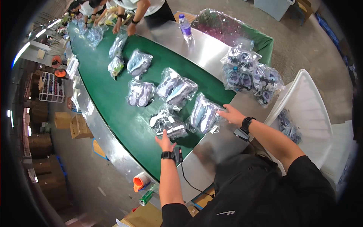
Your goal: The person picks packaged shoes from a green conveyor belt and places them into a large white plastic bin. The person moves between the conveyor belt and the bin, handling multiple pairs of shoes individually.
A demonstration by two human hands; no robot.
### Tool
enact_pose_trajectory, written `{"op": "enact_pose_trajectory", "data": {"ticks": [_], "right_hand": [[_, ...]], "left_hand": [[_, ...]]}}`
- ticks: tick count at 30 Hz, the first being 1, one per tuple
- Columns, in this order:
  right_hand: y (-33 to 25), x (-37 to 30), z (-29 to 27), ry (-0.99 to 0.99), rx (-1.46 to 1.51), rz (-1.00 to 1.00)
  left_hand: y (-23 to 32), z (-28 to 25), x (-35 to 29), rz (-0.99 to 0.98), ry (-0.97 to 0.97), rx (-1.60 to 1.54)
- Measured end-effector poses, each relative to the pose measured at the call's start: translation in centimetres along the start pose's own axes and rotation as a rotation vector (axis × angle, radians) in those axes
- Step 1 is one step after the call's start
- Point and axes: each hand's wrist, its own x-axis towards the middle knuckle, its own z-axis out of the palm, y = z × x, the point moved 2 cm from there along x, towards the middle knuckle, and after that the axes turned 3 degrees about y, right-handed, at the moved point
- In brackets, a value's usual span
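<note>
Head view: left fingers (165, 135) spread beside bagged black shoes (166, 122); right fingers (224, 113) unclenched at bagged grey-blue shoes (204, 115).

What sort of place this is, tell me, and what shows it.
Probably a factory or warehouse packing line: bagged shoes lie along a long green belt, a white bin stands near it, and cartons stand on the far side.

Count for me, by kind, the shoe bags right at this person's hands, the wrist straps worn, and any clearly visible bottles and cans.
Shoe bags: 2, a bag of dark shoes at the left hand, a bag of paler shoes at the right hand
Wrist straps: 2, left strap, right strap
Bottles: 1, purple-capped bottle
Cans: 1, green can
Total: 6
</note>
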Motion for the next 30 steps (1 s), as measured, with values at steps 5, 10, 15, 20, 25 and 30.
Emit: {"op": "enact_pose_trajectory", "data": {"ticks": [5,10,15,20,25,30], "right_hand": [[-2.0,2.8,3.8,0.125,-0.218,-0.045],[-2.1,3.7,5.6,0.118,0.096,0.027],[-4.2,0.8,5.8,0.118,0.166,-0.057],[-6.9,-4.1,2.0,0.269,-0.176,-0.601],[-5.1,-9.3,-1.1,0.195,-0.608,-0.936],[3.0,-11.6,-2.9,0.046,-0.652,-0.887]], "left_hand": [[-2.4,2.6,1.3,-0.135,0.106,-0.17],[-4.6,1.7,3.3,-0.071,-0.033,-0.449],[-4.1,0.7,3.4,-0.109,-0.355,-0.66],[-4.6,0.1,-3.9,-0.416,-0.702,-1.098],[-10.1,-1.6,-12.4,-0.565,-0.918,-1.062],[-21.4,-9.4,-12.9,-0.354,-0.415,-0.211]]}}
